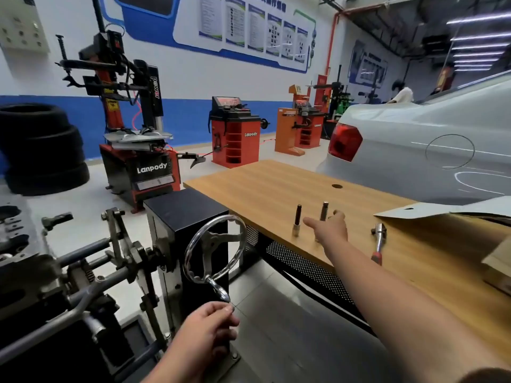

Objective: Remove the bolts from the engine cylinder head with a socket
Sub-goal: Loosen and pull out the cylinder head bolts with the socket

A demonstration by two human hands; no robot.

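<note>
Likely light, rigid, slick steel: right hand (330, 226) fingers spread around mid-frame upright socket (323, 212); left hand (204, 331) pinching handwheel handle (219, 291); grip low.

The right arm is stretching out straight, forward and away from the body, bare along its whole visible length, with the forearm lying low. The right hand (330, 229) is reaching at the far end of that arm, back of the hand facing up, thumb pointing off to the left and fingers extending forward in a loose spread; whether they are touching anything cannot be told. The left arm is staying close in, bent, its forearm rising from the bottom edge. The left hand (206, 331) is curling, knuckles up, with thumb and forefinger pinching together at the top.
</note>
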